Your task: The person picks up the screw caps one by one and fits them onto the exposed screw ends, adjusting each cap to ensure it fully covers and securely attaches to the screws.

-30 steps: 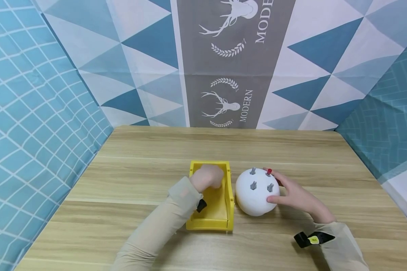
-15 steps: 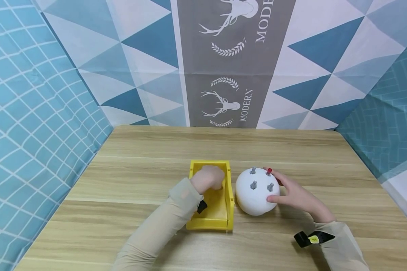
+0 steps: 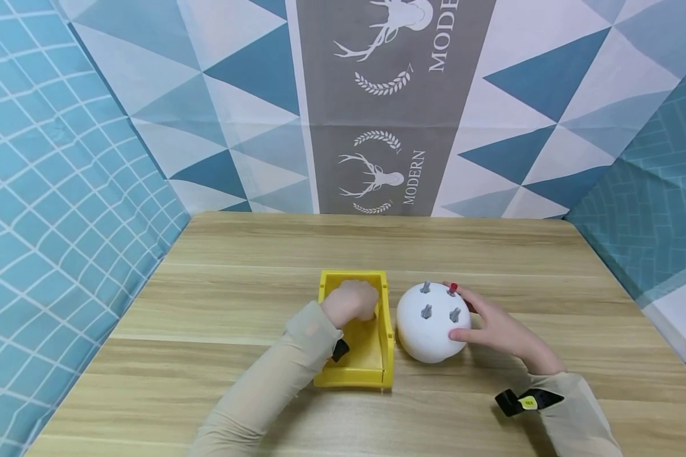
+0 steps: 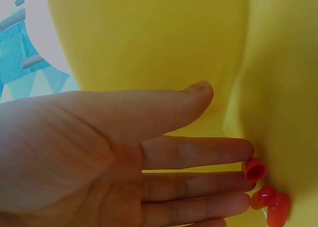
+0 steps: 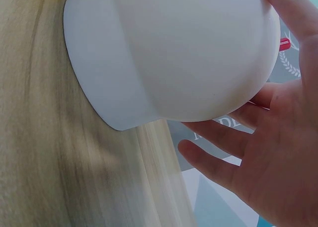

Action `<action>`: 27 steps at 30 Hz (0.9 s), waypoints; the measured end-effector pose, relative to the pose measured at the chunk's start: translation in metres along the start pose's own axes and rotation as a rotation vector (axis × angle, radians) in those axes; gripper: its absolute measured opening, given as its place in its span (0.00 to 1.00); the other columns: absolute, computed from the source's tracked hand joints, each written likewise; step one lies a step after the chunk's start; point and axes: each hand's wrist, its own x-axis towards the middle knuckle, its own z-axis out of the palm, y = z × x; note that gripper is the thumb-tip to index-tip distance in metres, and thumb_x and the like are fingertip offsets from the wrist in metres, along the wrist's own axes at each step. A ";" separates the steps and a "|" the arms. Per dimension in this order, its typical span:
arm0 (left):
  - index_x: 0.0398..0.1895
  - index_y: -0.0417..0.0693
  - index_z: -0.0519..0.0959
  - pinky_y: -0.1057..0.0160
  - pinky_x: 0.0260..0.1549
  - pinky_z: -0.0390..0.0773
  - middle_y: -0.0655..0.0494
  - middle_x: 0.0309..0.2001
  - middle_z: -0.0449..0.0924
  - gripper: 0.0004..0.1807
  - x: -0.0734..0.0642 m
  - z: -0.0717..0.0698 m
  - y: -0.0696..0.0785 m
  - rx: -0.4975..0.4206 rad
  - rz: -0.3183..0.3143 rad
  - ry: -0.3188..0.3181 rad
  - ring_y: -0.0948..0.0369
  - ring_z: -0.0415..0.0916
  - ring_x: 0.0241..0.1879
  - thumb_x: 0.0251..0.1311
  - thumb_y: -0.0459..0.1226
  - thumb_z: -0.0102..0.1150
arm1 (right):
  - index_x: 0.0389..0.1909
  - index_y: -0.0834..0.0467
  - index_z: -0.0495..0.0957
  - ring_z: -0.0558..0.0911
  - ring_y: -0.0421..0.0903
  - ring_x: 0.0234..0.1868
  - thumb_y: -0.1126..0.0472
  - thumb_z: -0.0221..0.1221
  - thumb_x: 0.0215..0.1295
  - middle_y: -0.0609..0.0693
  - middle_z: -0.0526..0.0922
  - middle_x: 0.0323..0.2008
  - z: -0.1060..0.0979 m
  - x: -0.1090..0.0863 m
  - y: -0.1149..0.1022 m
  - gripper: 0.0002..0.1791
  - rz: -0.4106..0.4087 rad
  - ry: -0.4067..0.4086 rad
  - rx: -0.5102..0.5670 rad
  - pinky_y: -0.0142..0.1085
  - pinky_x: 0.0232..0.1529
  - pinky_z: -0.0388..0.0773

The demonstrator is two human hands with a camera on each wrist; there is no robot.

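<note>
Left hand: mine (image 3: 351,299) was down inside the yellow bin, fingers straight, thumb apart, grasping nothing; fingertips lay at the loose red caps.
Loose caps: small, red, on the bin floor by the far wall; one (image 4: 255,170) sat against my fingertips with its hollow end showing, others (image 4: 277,209) bunched just beside it, overlapping, exact count unclear.
Yellow bin: plastic, rectangular (image 3: 351,379), flat on the table just left of the white dome, low lip toward me.
Right hand: mine (image 3: 494,327) was grasping the dome's right side, thumb on the near side, fingers curved round the far side; little finger stood clear of it.
White dome: rounded body (image 3: 429,346) with a stepped base, resting on the table, right of the bin.
Studs: four threaded metal ones on top; three bare, e.g. the near-left one (image 3: 427,311).
Fitted cap: one red cap (image 3: 453,289) sat on the far-right stud, near my fingers.
Table: wood-grain top (image 3: 251,279).
Sleeves: beige on both arms (image 3: 274,381), black wrist device (image 3: 509,402) at the right one.
Backdrop: triangles, grey deer panel (image 3: 371,181) reading MODERN; blue grid cloth (image 3: 63,190) on the left.
</note>
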 end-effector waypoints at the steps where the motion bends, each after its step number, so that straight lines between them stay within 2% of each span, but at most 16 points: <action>1: 0.21 0.45 0.72 0.70 0.17 0.61 0.54 0.21 0.64 0.11 -0.001 0.000 0.000 -0.012 -0.002 -0.001 0.63 0.57 0.17 0.62 0.33 0.47 | 0.66 0.54 0.55 0.68 0.61 0.57 0.50 0.65 0.50 0.57 0.64 0.62 0.000 0.000 0.000 0.44 0.001 -0.001 0.000 0.62 0.51 0.65; 14: 0.21 0.46 0.71 0.70 0.16 0.60 0.54 0.21 0.65 0.11 -0.002 0.000 -0.001 -0.015 0.052 0.030 0.62 0.56 0.18 0.59 0.27 0.45 | 0.66 0.53 0.56 0.68 0.60 0.57 0.50 0.66 0.49 0.57 0.65 0.61 0.000 0.001 0.000 0.43 -0.013 0.004 0.003 0.61 0.51 0.65; 23: 0.20 0.47 0.69 0.70 0.16 0.58 0.55 0.19 0.62 0.12 -0.006 -0.003 0.000 0.001 0.078 0.053 0.63 0.55 0.18 0.60 0.27 0.45 | 0.66 0.54 0.56 0.68 0.60 0.57 0.51 0.65 0.50 0.58 0.64 0.62 0.000 0.000 0.002 0.44 -0.018 0.000 -0.001 0.61 0.52 0.65; 27: 0.22 0.47 0.71 0.70 0.16 0.59 0.55 0.21 0.64 0.11 -0.009 -0.004 -0.001 0.002 0.107 0.077 0.63 0.57 0.18 0.60 0.26 0.45 | 0.66 0.54 0.56 0.68 0.60 0.58 0.51 0.65 0.50 0.58 0.64 0.62 0.000 0.000 0.002 0.44 -0.018 0.000 0.000 0.61 0.53 0.64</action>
